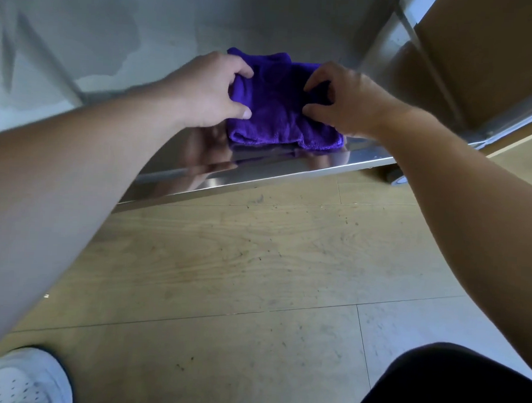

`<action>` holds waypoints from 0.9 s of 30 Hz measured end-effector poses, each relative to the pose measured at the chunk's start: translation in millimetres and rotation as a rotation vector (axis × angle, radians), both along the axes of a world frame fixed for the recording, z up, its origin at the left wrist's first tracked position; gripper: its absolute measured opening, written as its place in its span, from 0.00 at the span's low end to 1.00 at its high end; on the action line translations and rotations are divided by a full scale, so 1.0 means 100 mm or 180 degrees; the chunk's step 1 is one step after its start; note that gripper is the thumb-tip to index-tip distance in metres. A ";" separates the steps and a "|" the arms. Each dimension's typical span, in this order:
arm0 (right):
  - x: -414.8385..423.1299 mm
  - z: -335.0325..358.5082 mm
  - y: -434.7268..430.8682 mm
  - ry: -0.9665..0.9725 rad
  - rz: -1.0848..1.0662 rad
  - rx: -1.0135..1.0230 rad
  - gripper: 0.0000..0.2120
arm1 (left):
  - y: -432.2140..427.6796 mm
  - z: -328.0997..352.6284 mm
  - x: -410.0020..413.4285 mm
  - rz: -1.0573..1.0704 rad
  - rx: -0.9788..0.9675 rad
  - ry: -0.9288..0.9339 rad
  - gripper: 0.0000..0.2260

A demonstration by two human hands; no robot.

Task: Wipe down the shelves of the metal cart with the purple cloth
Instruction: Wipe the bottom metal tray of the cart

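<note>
Both hands worked the cloth (278, 110) in the head view, on the low shelf (181, 164) near its front edge. Left hand (211, 92) at 9 o'clock and right hand (345, 98) at 3 o'clock each had fingers pinching a fold. Wet streaks at 11 o'clock suggested some wiping was done; other shelves were out of view, so the remainder could not be judged.

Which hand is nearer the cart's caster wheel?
Right. The right hand pinches the purple cloth's right side, toward the caster wheel at the shelf's right corner; the left hand grips the cloth's left edge, farther away.
</note>
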State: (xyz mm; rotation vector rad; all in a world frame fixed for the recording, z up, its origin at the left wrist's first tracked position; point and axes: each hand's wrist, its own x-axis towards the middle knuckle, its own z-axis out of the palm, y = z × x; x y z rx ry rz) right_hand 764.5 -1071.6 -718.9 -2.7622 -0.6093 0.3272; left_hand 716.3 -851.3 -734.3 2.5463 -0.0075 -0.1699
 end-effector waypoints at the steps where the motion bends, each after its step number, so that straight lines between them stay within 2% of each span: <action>1: 0.01 0.02 -0.01 0.0011 -0.0023 0.0011 0.17 | 0.00 -0.01 0.02 0.0007 -0.0012 0.0038 0.28; 5: 0.03 0.01 -0.04 0.0112 -0.0258 0.0260 0.15 | -0.01 -0.01 0.03 0.0106 -0.0141 -0.0012 0.25; 9: 0.00 0.00 -0.08 0.0407 -0.0270 0.1007 0.16 | 0.01 0.02 -0.03 0.0365 -0.0197 -0.0808 0.19; 13: 0.02 0.06 -0.12 0.0022 -0.0290 0.1279 0.19 | 0.10 0.12 -0.05 0.0447 -0.0072 -0.1604 0.17; 16: 0.09 0.08 -0.10 -0.0504 -0.0366 0.1126 0.17 | 0.16 0.19 0.02 0.0430 0.0072 -0.1890 0.16; 20: 0.15 0.03 -0.09 -0.1073 -0.0232 0.0816 0.21 | 0.21 0.20 0.01 0.0367 0.0191 -0.2036 0.11; 22: 0.13 -0.01 -0.07 -0.1162 -0.0199 0.0611 0.25 | 0.22 0.12 -0.06 0.0102 0.0175 -0.1886 0.11; 24: 0.08 -0.06 -0.04 -0.1090 -0.0042 0.0652 0.22 | 0.21 0.03 -0.14 -0.0177 0.0005 -0.1652 0.09; 26: 0.01 -0.08 0.02 -0.0861 0.0006 0.0959 0.19 | 0.18 -0.04 -0.21 -0.0186 -0.0135 -0.1473 0.09; 27: -0.01 -0.08 0.04 -0.0682 -0.0099 0.1142 0.21 | 0.16 -0.06 -0.24 -0.0153 -0.0122 -0.1444 0.09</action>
